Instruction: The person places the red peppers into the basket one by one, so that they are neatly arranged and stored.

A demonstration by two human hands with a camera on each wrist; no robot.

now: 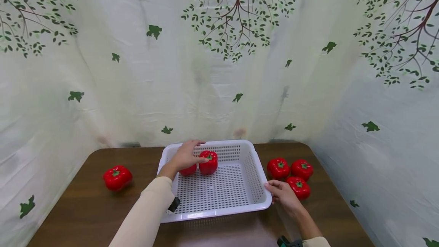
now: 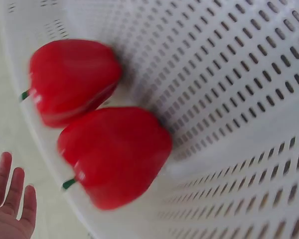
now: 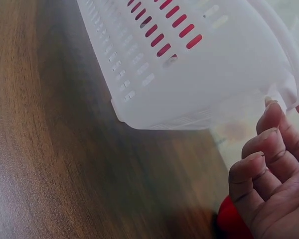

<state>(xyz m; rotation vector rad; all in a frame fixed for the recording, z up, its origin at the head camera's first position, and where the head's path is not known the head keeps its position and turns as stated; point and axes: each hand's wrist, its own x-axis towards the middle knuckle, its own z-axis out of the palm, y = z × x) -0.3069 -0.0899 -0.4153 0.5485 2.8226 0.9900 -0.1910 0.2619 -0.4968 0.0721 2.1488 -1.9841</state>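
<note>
A white plastic basket [image 1: 219,213] with slotted walls stands at the middle of the table. Inside its left part sit two red bell peppers with green stems, the right one [image 1: 210,167] partly and the left one [image 1: 187,170] mostly covered by my left hand [image 1: 186,156] in the head view. That hand reaches over the basket with fingers spread; in the left wrist view the fingers [image 2: 14,196] appear apart from both peppers. My right hand [image 1: 285,196] pinches the basket's rim at the near right corner, its fingers [image 3: 269,154] curled under the rim.
Right of the basket three more red bell peppers [image 1: 299,188] are grouped close to my right hand. Another bell pepper [image 1: 117,177] lies alone on the left of the brown wooden table [image 1: 79,209]. A leaf-patterned curtain [image 1: 205,98] hangs behind and at both sides.
</note>
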